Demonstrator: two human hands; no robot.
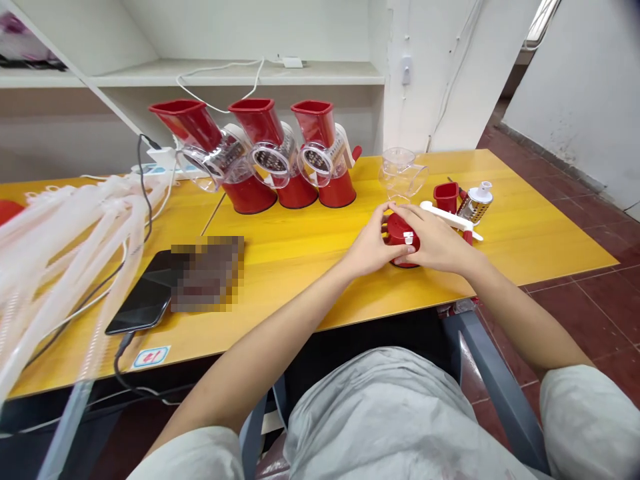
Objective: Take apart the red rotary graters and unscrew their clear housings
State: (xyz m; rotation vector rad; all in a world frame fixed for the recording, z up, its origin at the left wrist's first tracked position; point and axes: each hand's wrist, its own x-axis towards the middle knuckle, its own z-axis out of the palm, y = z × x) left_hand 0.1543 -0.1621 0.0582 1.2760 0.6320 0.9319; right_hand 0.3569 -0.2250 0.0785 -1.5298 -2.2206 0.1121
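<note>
A red round grater base (pixel 399 229) with a small white catch sits on the yellow table, between both hands. My left hand (pixel 371 248) wraps its left side, thumb across the front. My right hand (pixel 439 241) curls over its right side, and the fingertips of both hands come together at the top. Just behind stands a clear plastic grater housing (pixel 401 175). To the right lie a white crank handle (pixel 453 219), a red feed hopper (pixel 446 197) and a metal grating drum (pixel 475 203) with a white end.
Three assembled red rotary graters (pixel 337 189) stand at the back of the table (pixel 290 267). At left are a black phone (pixel 150 293) on a cable, a blurred-out brown item (pixel 207 273) and a heap of clear plastic strips (pixel 75 247). Shelves (pixel 240 73) rise behind.
</note>
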